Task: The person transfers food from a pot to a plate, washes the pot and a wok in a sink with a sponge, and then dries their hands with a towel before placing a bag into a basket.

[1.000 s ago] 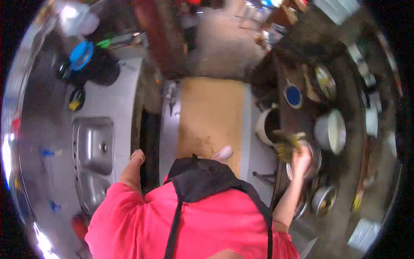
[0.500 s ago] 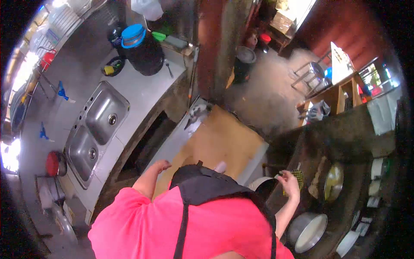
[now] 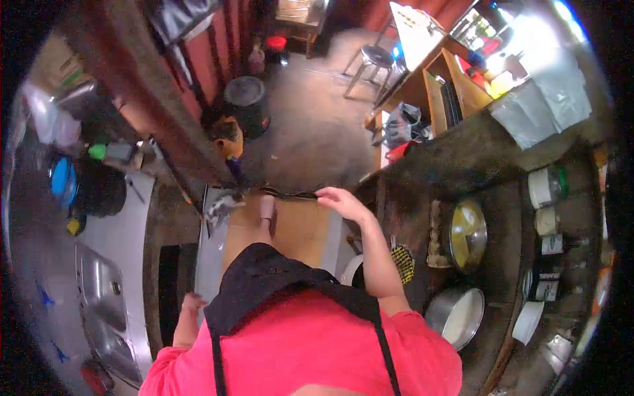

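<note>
My right hand point(image 3: 338, 200) is stretched forward, its fingers at the end of a dark strip point(image 3: 288, 194) that crosses the far edge of the tan floor mat point(image 3: 300, 228). Whether the fingers grip the strip or only touch it is unclear. My left hand point(image 3: 193, 303) hangs low on the left, beside the counter front; it is small and blurred, and its fingers cannot be made out. One foot in a pale shoe point(image 3: 267, 206) stands on the mat. A grey and white cat point(image 3: 222, 206) is at the mat's left corner.
On the left is a counter with a steel double sink point(image 3: 105, 284). To the right, shelves hold a steel pot point(image 3: 457, 318) and a metal bowl point(image 3: 468, 236). Ahead are a lidded bucket point(image 3: 245, 99), a stool point(image 3: 376, 57) and a wooden shelf unit point(image 3: 462, 79).
The view has turned right and moved forward. My right hand has gone from beside the checkered cloth to the dark strip ahead. My left hand is now lower. A foot has stepped forward.
</note>
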Action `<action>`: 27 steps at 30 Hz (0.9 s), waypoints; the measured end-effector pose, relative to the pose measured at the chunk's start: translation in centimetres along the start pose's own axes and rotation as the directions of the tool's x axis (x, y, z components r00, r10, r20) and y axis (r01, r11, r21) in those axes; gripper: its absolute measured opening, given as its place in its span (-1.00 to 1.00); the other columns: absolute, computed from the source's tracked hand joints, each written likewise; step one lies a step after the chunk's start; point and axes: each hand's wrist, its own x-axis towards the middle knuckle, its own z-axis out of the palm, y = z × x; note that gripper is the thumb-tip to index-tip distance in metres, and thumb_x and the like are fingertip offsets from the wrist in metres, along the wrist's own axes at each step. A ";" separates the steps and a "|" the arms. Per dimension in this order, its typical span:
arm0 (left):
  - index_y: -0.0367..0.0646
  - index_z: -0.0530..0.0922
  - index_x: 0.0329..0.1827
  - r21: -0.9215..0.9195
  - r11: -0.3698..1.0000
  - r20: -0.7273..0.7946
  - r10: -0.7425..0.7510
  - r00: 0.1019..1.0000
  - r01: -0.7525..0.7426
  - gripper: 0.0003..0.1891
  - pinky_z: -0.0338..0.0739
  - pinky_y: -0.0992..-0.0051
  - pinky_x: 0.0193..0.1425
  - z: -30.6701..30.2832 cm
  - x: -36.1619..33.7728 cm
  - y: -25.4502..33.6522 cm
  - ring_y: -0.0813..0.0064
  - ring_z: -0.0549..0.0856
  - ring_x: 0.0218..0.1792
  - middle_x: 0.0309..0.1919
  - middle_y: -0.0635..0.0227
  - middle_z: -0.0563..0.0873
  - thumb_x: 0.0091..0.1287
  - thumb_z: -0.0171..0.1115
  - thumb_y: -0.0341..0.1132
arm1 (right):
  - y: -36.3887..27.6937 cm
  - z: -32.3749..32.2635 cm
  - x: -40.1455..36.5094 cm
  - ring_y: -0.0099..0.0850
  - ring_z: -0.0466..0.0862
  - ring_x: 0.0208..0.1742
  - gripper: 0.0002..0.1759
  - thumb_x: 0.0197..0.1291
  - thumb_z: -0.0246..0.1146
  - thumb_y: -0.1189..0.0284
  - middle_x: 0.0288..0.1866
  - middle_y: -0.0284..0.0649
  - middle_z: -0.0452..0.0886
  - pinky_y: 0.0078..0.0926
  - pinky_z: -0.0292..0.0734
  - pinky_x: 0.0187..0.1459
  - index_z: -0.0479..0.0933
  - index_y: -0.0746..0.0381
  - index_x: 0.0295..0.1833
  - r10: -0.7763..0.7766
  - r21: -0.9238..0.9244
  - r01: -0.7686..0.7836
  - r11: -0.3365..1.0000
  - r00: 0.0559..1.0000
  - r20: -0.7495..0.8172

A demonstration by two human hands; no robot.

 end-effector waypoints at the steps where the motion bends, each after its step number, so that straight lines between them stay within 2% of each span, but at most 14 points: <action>1: -0.27 0.52 -0.15 -0.190 0.942 0.200 -0.239 0.950 0.277 -0.68 0.52 0.35 -0.34 -1.3 -2.0 0.9 0.32 0.60 -0.30 -0.21 0.15 0.58 0.02 0.20 -0.31 | 2.7 -0.2 1.0 -0.23 0.56 -0.03 -0.59 0.12 0.14 0.20 -0.06 -0.14 0.57 -0.30 0.44 -0.02 0.46 0.22 0.01 0.086 -0.407 -0.139 0.903 0.985 -0.147; 3: -0.26 0.53 -0.17 -0.209 0.905 0.327 -0.292 0.899 0.370 -0.69 0.52 0.35 -0.32 -5.2 -0.2 2.6 0.34 0.61 -0.29 -0.22 0.13 0.59 0.03 0.20 -0.30 | 4.4 -0.7 2.0 -0.12 0.54 -0.04 -0.66 0.01 0.10 0.38 -0.08 -0.03 0.55 -0.10 0.37 0.03 0.49 0.24 -0.06 0.440 -0.796 -0.418 0.438 0.872 -0.216; 4: -0.25 0.54 -0.18 -0.205 0.903 0.354 -0.290 0.889 0.377 -0.70 0.52 0.35 -0.32 -7.2 1.4 2.9 0.35 0.61 -0.29 -0.22 0.12 0.60 0.03 0.20 -0.29 | 6.1 -1.3 2.5 -0.16 0.56 -0.06 -0.67 0.02 0.13 0.33 -0.14 -0.04 0.58 -0.15 0.41 -0.02 0.50 0.25 -0.09 0.519 -0.730 -0.435 0.527 0.845 -0.129; 6: -0.24 0.54 -0.20 -0.201 0.902 0.402 -0.280 0.872 0.382 -0.71 0.53 0.35 -0.30 -12.0 6.4 4.3 0.36 0.62 -0.28 -0.22 0.09 0.60 0.04 0.19 -0.27 | 14.8 -0.8 3.2 -0.19 0.62 -0.24 -0.66 0.02 0.15 0.29 -0.27 -0.04 0.61 -0.22 0.50 -0.19 0.53 0.27 -0.13 0.245 -0.284 -0.267 0.921 0.963 -0.111; 7: -0.23 0.55 -0.21 -0.211 0.896 0.428 -0.274 0.861 0.391 -0.72 0.53 0.35 -0.29 -14.3 10.0 4.9 0.37 0.62 -0.27 -0.22 0.08 0.61 0.04 0.19 -0.27 | 18.5 0.2 3.2 -0.20 0.61 -0.39 -0.70 0.02 0.16 0.27 -0.39 -0.05 0.59 -0.24 0.49 -0.34 0.53 0.30 -0.26 0.446 0.042 -0.444 0.895 0.893 -0.067; 8: -0.23 0.55 -0.22 -0.237 0.879 0.457 -0.275 0.846 0.414 -0.72 0.53 0.34 -0.29 -17.2 14.3 5.7 0.38 0.63 -0.27 -0.23 0.07 0.61 0.05 0.19 -0.26 | 20.7 0.6 3.0 -0.22 0.59 -0.54 -0.70 0.03 0.17 0.26 -0.50 -0.06 0.58 -0.26 0.48 -0.49 0.52 0.32 -0.38 0.606 0.356 -0.577 0.735 0.794 0.035; 10: -0.21 0.56 -0.24 -0.407 0.761 0.507 -0.273 0.818 0.506 -0.73 0.53 0.34 -0.27 -24.0 23.5 8.4 0.40 0.63 -0.26 -0.23 0.05 0.62 0.05 0.18 -0.24 | 21.2 0.1 2.1 -0.31 0.46 -0.74 -0.64 0.07 0.16 0.23 -0.68 -0.14 0.47 -0.27 0.35 -0.67 0.40 0.26 -0.61 0.794 0.029 -0.820 0.572 0.562 0.232; 11: -0.23 0.58 -0.30 -0.332 0.928 -0.151 -0.226 0.962 0.166 -0.77 0.53 0.39 -0.28 -28.1 23.2 14.5 0.42 0.66 -0.29 -0.32 0.12 0.66 0.02 0.21 -0.29 | 22.0 1.3 1.2 -0.31 0.46 -0.74 -0.64 0.07 0.16 0.23 -0.68 -0.14 0.47 -0.27 0.35 -0.67 0.40 0.26 -0.61 0.802 0.059 -0.829 0.557 0.555 0.223; 13: -0.24 0.60 -0.33 -0.589 0.805 -0.017 -0.094 0.995 0.066 -0.78 0.53 0.42 -0.28 -35.0 30.9 18.9 0.41 0.66 -0.32 -0.38 0.19 0.68 -0.02 0.25 -0.32 | 24.1 3.1 -1.7 -0.46 0.41 -0.69 -0.81 0.02 0.19 0.26 -0.68 -0.30 0.38 -0.45 0.34 -0.70 0.45 0.16 -0.45 0.740 0.937 -0.321 0.138 0.662 0.119; 14: -0.24 0.60 -0.33 -0.566 0.824 -0.006 -0.044 0.999 0.032 -0.78 0.53 0.42 -0.28 -37.2 33.4 21.7 0.41 0.66 -0.32 -0.38 0.19 0.68 -0.02 0.25 -0.32 | 23.3 2.4 -1.2 -0.46 0.41 -0.69 -0.81 0.02 0.19 0.26 -0.68 -0.30 0.38 -0.45 0.34 -0.70 0.45 0.16 -0.45 0.757 0.953 -0.275 0.128 0.648 0.085; 16: -0.24 0.61 -0.31 -0.380 0.910 -0.104 0.136 0.985 -0.165 -0.78 0.53 0.44 -0.27 -42.2 38.5 27.7 0.41 0.67 -0.31 -0.36 0.20 0.68 -0.03 0.26 -0.34 | 20.8 -0.2 4.1 -0.46 0.42 -0.69 -0.76 -0.02 0.23 0.19 -0.66 -0.30 0.41 -0.43 0.38 -0.66 0.44 0.12 -0.44 0.776 0.501 -0.800 0.331 0.533 0.337; 19: -0.29 0.59 -0.29 -0.298 0.916 -0.026 0.272 0.962 -0.268 -0.79 0.54 0.44 -0.34 -49.4 39.9 37.1 0.44 0.67 -0.38 -0.39 0.21 0.68 0.06 0.22 -0.35 | 22.3 -2.5 7.7 -0.34 0.47 -0.72 -0.70 0.13 0.12 0.25 -0.75 -0.20 0.35 -0.32 0.43 -0.63 0.51 0.27 -0.46 0.830 0.569 -0.731 0.376 0.538 0.144; 23: -0.34 0.52 -0.17 -0.435 0.872 0.083 0.287 0.954 -0.225 -0.76 0.54 0.49 -0.39 -48.7 47.7 39.5 0.48 0.67 -0.46 -0.42 0.18 0.66 0.11 0.17 -0.42 | 22.9 -9.8 13.1 -0.24 0.50 -0.68 -0.62 0.07 0.17 0.11 -0.59 -0.09 0.51 -0.22 0.50 -0.51 0.46 0.27 -0.42 0.853 0.419 -0.845 0.331 0.458 0.251; 27: -0.35 0.51 -0.17 -0.814 0.580 0.136 0.170 0.976 0.012 -0.78 0.57 0.47 -0.36 -47.9 52.2 37.6 0.40 0.65 -0.41 -0.33 0.18 0.61 0.14 0.13 -0.44 | 27.5 -17.2 19.9 -0.26 0.53 -0.71 -0.69 0.12 0.15 0.25 -0.73 -0.12 0.41 -0.30 0.48 -0.63 0.46 0.33 -0.32 0.823 0.417 -0.820 0.392 0.515 0.239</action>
